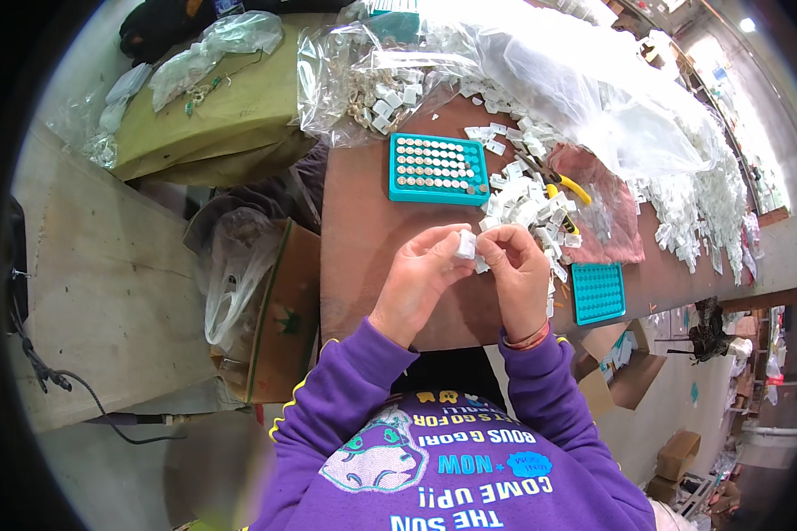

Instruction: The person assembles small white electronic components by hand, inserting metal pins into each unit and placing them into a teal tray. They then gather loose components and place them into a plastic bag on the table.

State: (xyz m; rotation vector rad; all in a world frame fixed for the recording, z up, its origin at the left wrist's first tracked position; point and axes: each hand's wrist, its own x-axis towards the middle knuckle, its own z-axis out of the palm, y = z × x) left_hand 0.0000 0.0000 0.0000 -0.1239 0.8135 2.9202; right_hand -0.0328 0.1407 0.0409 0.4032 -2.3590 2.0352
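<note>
Over the near part of the brown table, my left hand (pixel 425 271) pinches a small white plastic piece (pixel 465 244) between thumb and fingers. Close beside it, my right hand (pixel 517 268) has its fingertips pressed together; whatever they hold is too small or hidden to make out. Beyond my hands lies a teal tray (pixel 395 188) with rows of small round silvery discs (pixel 429 161), some of its right-hand places without discs. A loose heap of white plastic pieces (pixel 527 195) spreads to the right of that tray, next to my right hand.
Yellow-handled pliers (pixel 576 188) lie by the heap, near a pink cloth (pixel 624 226). A second teal tray (pixel 599 293) sits at the table's right front. Clear plastic bags (pixel 540 71) and more white pieces cover the back. A cardboard box (pixel 283 310) stands left of the table.
</note>
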